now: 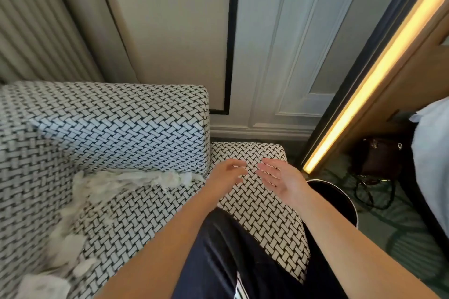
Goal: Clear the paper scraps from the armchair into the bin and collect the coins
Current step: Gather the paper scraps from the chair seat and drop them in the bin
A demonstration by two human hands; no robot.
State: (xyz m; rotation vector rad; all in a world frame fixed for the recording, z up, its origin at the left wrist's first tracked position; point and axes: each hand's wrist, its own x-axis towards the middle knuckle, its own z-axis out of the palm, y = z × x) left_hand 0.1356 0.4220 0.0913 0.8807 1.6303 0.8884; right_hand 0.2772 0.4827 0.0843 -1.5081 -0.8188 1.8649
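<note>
Loosely, left hand (228, 172) and right hand (279, 177) spread empty fingers; paper scraps (126, 181) line the backrest (116, 124) lengthwise

Both arms reach forward; left hand (227, 171) and right hand (279, 175) empty, fingers relaxed

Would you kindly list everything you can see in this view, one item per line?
armchair: one, black-and-white woven pattern, left and centre
paper scraps: many, white, blurred, on the seat along the back cushion and down the left
bin: one, black, on the floor right of the armrest, partly behind the right forearm
handbag: one, dark brown, on the floor at right
light strip: one, warm yellow, slanting at right
curtain: one, beige, upper left
trouser leg: one, dark, bottom centre
left hand: one, open, over the armrest
right hand: one, open, palm up, over the armrest
</note>
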